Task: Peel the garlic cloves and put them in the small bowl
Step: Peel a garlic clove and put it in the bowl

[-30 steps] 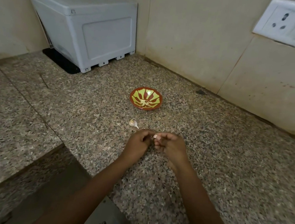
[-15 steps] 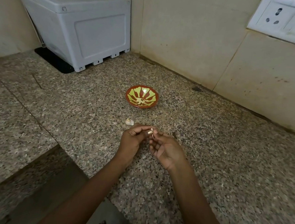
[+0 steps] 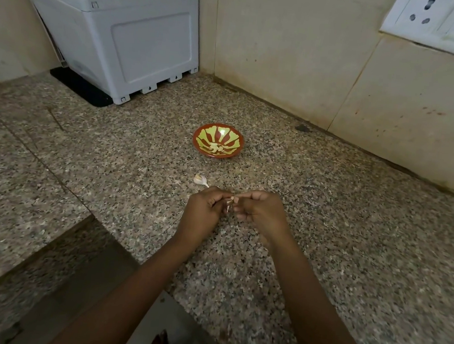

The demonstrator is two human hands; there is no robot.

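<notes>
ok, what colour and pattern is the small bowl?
The small bowl is red-brown with yellow-green petal-like rays fanning out from its centre. It shows best in the head view.

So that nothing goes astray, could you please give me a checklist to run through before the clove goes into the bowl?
1. Grip: garlic clove pinched between left hand and right hand: ok.
2. Clove fully peeled: cannot tell, too small.
3. Small bowl upright on the counter beyond the hands: ok.
4. Way to the bowl unblocked: ok; the second clove lies left of it.
5. Second clove peeled: not ok, skin seems on.
</notes>
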